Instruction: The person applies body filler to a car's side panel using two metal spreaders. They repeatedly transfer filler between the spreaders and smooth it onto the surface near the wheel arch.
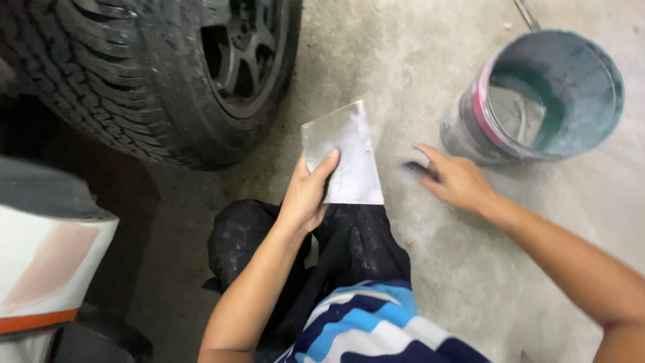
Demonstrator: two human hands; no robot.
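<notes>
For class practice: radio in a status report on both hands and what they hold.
Left hand grips flat metal plate. Right hand on small dark object on floor. Bucket beside it.

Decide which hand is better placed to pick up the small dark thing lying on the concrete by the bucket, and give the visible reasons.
Probably the right hand: it rests on the small dark thing near the bucket. The left hand grips the flat metal plate.

Black treaded car tyre [134, 81] cut off by the top and left edges. White body panel with orange stripe [47, 269], near left, cropped. Small dark object [418, 168] under the right hand [457, 181]: blurred, unidentifiable. Grey plastic bucket [584, 87], far right: contents unclear.
</notes>
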